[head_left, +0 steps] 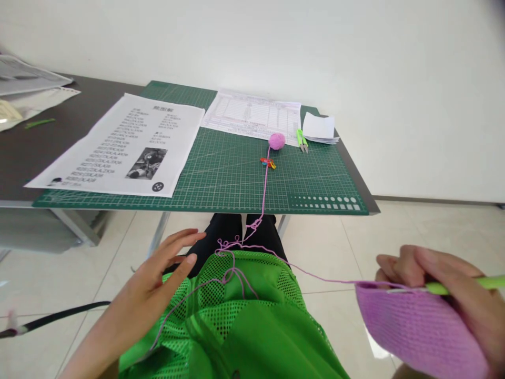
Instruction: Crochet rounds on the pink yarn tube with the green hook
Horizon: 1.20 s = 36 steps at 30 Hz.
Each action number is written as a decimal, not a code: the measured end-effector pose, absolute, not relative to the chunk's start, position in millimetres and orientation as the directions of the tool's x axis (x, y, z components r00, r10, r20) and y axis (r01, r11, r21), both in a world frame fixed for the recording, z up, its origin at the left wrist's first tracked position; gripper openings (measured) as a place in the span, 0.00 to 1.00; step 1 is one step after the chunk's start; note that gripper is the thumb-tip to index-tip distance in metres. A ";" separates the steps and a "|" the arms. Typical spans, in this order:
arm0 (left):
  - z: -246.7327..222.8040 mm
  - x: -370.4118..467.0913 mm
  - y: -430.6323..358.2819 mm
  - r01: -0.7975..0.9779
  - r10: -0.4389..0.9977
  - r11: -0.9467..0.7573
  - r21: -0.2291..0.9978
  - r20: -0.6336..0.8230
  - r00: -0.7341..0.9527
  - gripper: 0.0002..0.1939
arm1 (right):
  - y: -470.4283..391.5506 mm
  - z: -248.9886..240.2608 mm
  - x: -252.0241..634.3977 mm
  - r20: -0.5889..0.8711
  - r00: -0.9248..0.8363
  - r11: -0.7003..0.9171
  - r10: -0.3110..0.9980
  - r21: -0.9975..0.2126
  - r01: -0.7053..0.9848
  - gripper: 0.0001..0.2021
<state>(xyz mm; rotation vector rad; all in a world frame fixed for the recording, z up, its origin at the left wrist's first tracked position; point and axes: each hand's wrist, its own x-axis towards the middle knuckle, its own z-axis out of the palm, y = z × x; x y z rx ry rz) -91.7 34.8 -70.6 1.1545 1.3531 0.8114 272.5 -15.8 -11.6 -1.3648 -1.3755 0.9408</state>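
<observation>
Hook & mauve knit pouch are clamped in R hand, pouch's inside unclear; L hand is held spread, left of grip, nr tangled yarn.

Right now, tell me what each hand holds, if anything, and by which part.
The right hand holds the crochet hook by its green handle and the purple crocheted piece near its upper edge. The left hand is open, holding nothing.

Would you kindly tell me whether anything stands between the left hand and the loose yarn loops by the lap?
Nothing visible does: the left hand is open beside the loose yarn loops, with only a gap between, black trousers showing behind it.
</observation>
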 end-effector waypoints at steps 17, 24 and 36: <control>-51.1 18.8 9.7 -0.607 0.781 0.609 0.511 -0.256 0.569 0.21 | -10.4 -9.5 189.0 -0.168 -0.015 -0.169 0.986 -0.983 -0.074 0.15; -41.4 21.7 17.4 -0.664 0.873 0.482 0.571 -0.249 0.420 0.22 | -12.3 -11.0 187.2 -0.120 -0.038 -0.116 0.992 -0.989 0.096 0.18; -41.9 12.8 5.3 -0.479 0.866 0.463 0.745 -0.268 0.422 0.09 | -6.5 -11.4 185.7 0.288 0.110 0.193 0.951 -0.834 0.518 0.16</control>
